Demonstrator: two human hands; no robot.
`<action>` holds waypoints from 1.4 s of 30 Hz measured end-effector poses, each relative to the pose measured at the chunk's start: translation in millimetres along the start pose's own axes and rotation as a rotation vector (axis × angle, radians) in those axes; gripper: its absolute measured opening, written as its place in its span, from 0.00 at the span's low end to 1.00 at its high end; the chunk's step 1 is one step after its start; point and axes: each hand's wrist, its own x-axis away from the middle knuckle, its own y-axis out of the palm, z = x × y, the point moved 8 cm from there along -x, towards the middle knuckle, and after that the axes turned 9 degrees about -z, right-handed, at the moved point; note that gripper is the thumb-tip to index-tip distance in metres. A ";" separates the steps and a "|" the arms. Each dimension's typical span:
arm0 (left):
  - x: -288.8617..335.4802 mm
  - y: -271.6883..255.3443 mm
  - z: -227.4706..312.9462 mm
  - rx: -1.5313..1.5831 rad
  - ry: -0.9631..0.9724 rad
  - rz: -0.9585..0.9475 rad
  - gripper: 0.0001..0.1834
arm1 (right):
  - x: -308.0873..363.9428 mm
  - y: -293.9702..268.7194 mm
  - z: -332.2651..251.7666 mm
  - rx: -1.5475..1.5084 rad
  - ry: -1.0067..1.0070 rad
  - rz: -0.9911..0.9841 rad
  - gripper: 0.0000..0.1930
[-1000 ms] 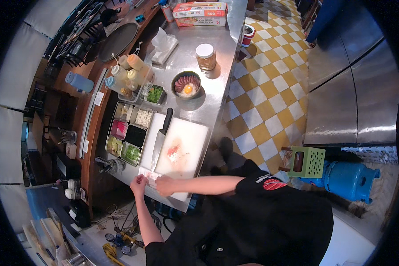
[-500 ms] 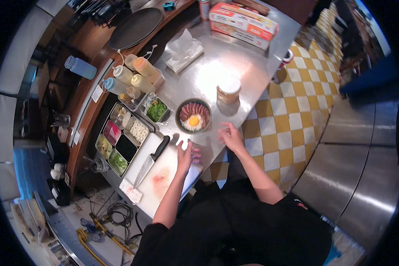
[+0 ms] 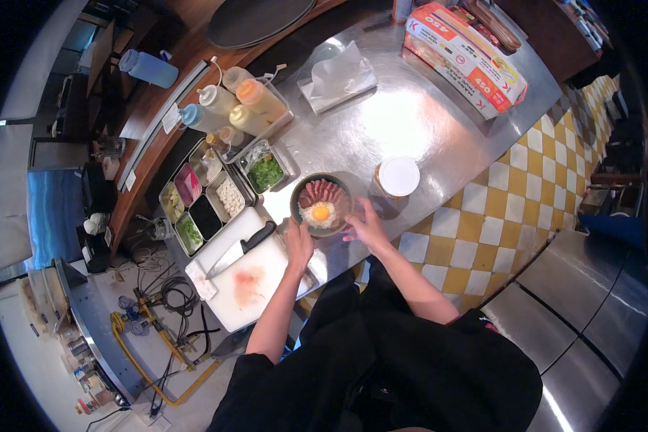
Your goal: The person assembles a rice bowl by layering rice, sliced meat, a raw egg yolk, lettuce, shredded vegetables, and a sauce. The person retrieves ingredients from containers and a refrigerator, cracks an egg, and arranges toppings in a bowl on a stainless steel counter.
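Observation:
My two hands are at the near side of a dark green bowl. Sliced pink meat fans along its far side, and an egg yolk rests on pale shreds in front. At the left rim are the fingers of my left hand, closed against the bowl. The thumb and fingers of my right hand take the right rim. The bowl's underside and some fingertips are hidden. A kitchen knife lies left of my left hand on a white cutting board.
Right of the bowl stands a jar with a white lid. Metal ingredient pans, a container of chopped greens and squeeze bottles stand left. Farther back are a stack of paper napkins and a printed carton.
Both hands have come in to the bowl's rim, where they were apart from it before. The view has shifted, with bowl, jar and carton appearing larger.

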 end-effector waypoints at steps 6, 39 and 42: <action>-1.1 -5.6 23.4 -0.034 -0.037 -0.031 0.18 | -4.1 0.5 -3.8 -0.074 0.049 -0.034 0.32; -11.6 -13.4 56.3 -0.316 -0.080 -0.084 0.20 | -3.0 10.0 -3.0 -0.224 0.132 -0.040 0.31; -8.6 -13.6 62.1 -0.290 -0.114 -0.095 0.19 | -3.7 9.6 -3.1 -0.209 0.124 -0.029 0.30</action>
